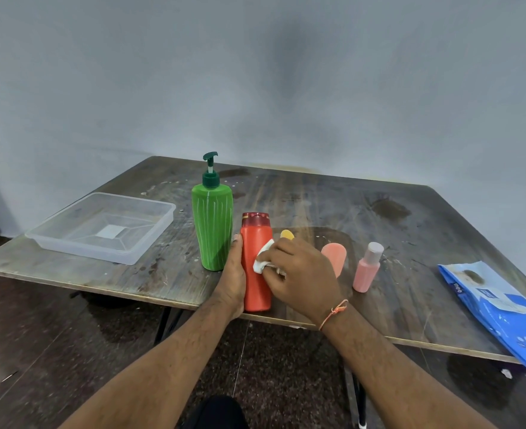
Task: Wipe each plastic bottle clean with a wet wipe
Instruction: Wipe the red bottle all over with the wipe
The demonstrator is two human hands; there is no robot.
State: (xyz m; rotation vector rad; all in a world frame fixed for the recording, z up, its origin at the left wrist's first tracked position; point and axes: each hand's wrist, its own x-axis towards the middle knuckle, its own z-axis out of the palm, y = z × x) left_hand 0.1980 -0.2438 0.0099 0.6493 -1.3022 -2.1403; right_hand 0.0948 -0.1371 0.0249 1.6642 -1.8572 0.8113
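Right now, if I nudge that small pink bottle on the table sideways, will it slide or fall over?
The small pink bottle would probably tip rather than slide: it stands upright, slim and tall for its narrow base. It looks like light plastic, so little force should move it. Once down, its rounded body may roll on the table.

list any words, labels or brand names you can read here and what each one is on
"mee" (partly legible, sideways): on the blue wet wipe pack at the table's right edge; its other print is too blurred to read.
Red plastic bottle, green pump bottle, small pink bottle: no readable labels.
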